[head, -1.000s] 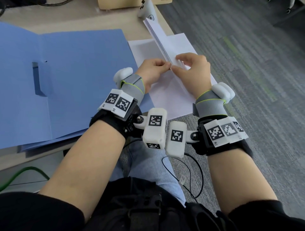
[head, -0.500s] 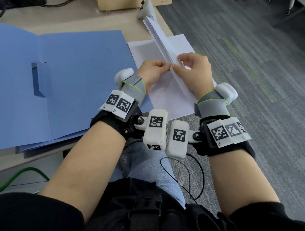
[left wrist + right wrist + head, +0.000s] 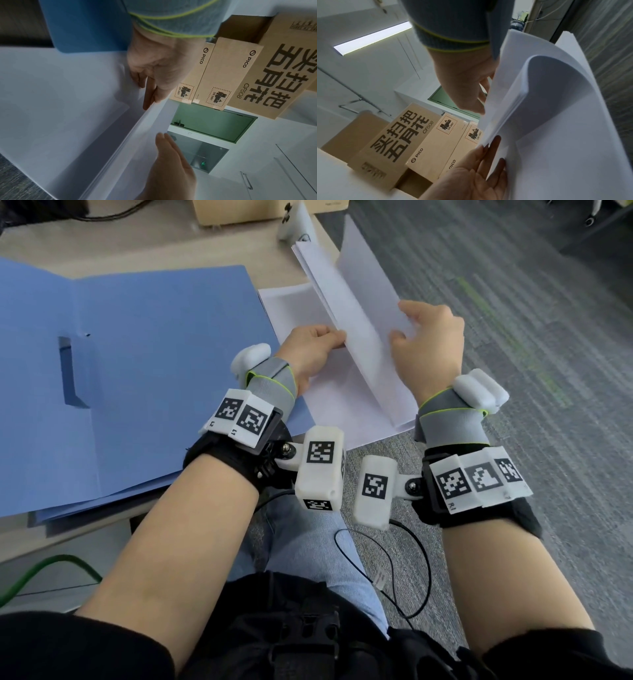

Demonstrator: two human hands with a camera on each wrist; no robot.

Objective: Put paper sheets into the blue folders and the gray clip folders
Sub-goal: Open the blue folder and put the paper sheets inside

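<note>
Stack of white paper sheets (image 3: 356,313) held tilted up at centre frame over more flat white sheets (image 3: 291,302) at the surface's (image 3: 137,244) right edge, one sheet peeled away to the right. Left hand (image 3: 308,344) grip presses straight fingers against the stack's left face; right hand (image 3: 428,340) grip clamped on the peeled single sheet (image 3: 368,261), thumb and fingers pinching. Open blue paper folder (image 3: 137,371) lies flat at left on the surface, tan cardboard boxes (image 3: 231,70) beyond.
</note>
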